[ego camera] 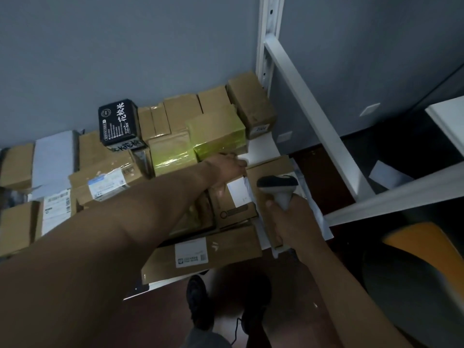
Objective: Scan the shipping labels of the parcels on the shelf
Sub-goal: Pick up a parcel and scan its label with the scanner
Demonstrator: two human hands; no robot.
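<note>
Gripping a grey-and-black handheld barcode scanner [281, 190], right hand [292, 222] aims at brown cardboard parcel [233, 204]; left hand [226, 169] seemingly grasps its top edge.

- Parcels [173, 257] lie packed side by side on the shelf [261, 149].
- Left hand [226, 169] rests on a rear parcel.
- Scanner [278, 187] lies right of it.

Brown cardboard parcels [200, 254], 2 yellow-taped boxes [216, 131], black white-lettered pack [118, 121], grey wall [125, 46].
</note>
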